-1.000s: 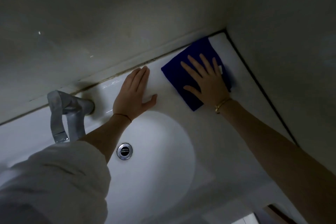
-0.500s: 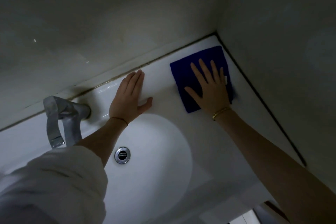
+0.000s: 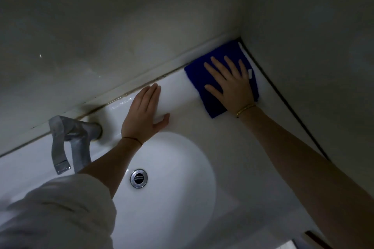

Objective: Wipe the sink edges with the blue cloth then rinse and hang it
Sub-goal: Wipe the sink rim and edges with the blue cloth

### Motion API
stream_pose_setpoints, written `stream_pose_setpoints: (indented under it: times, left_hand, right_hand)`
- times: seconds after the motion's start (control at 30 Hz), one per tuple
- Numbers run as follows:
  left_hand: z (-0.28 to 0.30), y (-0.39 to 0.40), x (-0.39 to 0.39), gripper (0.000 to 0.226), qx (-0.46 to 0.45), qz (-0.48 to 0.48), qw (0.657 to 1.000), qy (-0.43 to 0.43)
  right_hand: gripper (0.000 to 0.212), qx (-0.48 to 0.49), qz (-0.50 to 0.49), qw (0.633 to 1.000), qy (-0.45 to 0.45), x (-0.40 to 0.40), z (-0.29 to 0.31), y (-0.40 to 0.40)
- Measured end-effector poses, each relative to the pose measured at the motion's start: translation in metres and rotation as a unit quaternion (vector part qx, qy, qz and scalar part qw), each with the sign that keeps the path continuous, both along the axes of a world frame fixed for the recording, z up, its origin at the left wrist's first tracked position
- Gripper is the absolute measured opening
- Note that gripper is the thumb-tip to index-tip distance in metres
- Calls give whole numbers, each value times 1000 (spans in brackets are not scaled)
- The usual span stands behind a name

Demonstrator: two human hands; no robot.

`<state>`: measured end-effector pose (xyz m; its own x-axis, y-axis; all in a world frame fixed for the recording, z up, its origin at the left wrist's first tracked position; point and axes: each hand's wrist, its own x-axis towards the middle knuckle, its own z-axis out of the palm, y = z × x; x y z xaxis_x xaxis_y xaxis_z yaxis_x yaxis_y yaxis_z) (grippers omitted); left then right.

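No legible text or labels.

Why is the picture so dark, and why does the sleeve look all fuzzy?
In the head view the room is dim, so the walls look grey-green and murky; the white sink catches the most light, and the blue cloth stands out. The white sleeve sits very close to the camera, so it blurs. The wide lens bends the sink's straight edges.

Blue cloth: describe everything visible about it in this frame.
The blue cloth is a deep blue, soft-looking rag, apparently folded into a rough rectangle, with a small white tag at its right edge. It lies flat on the white sink ledge, pushed into the back right corner where the two walls meet. The right hand presses on it with straight, spread fingers.
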<state>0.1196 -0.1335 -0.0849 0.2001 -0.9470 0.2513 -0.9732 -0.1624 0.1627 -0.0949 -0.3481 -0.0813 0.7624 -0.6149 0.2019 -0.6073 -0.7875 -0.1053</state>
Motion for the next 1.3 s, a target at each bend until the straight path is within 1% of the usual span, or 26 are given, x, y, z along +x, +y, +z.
stream_pose_setpoints:
  times: [0.1, 0.23, 0.33, 0.5, 0.6, 0.7, 0.77, 0.83, 0.93, 1.03, 1.1, 1.2, 1.3]
  left_hand:
    - [1, -1, -1, 74, -1, -5, 1000, 0]
    - [8, -2, -5, 73, -17, -27, 999, 8]
    - [14, -16, -9, 75, -18, -80, 997, 11]
    - [13, -64, -10, 74, 24, -172, 985, 22]
    - [9, -75, -11, 74, 42, -201, 978, 23]
    - [4, -75, -10, 70, 22, -202, 979, 28]
    - [3, -74, -9, 68, 13, -204, 978, 33]
    - [3, -75, -9, 68, 12, -206, 978, 40]
    - [2, -75, -8, 68, 14, -207, 977, 47]
    - [2, -76, -9, 67, 9, -208, 977, 48]
    - [1, -76, -9, 68, 7, -208, 977, 48]
    - [0, -75, -10, 67, -2, -208, 977, 45]
    - [0, -75, -11, 67, -3, -205, 978, 41]
  right_hand:
    - [65, 12, -47, 999, 16, -22, 4, -11]
    - [71, 33, -90, 995, 32, -52, 2, 3]
    - [70, 43, -118, 992, 32, -83, 2, 29]
    - [68, 16, -132, 990, 45, -133, 6, 66]
    - [68, 16, -123, 992, 29, -119, 7, 52]
    - [73, 28, -112, 992, 50, -82, 6, 27]
    - [75, 35, -120, 991, 55, -72, 5, 20]
    - [75, 33, -134, 989, 46, -83, 6, 29]
    - [72, 23, -164, 985, 39, -123, 6, 64]
    - [69, 22, -166, 985, 39, -143, 7, 75]
    - [69, 20, -155, 987, 41, -126, 9, 61]
    - [69, 28, -129, 990, 39, -81, 8, 30]
    - [66, 35, -101, 994, 38, -72, 8, 15]
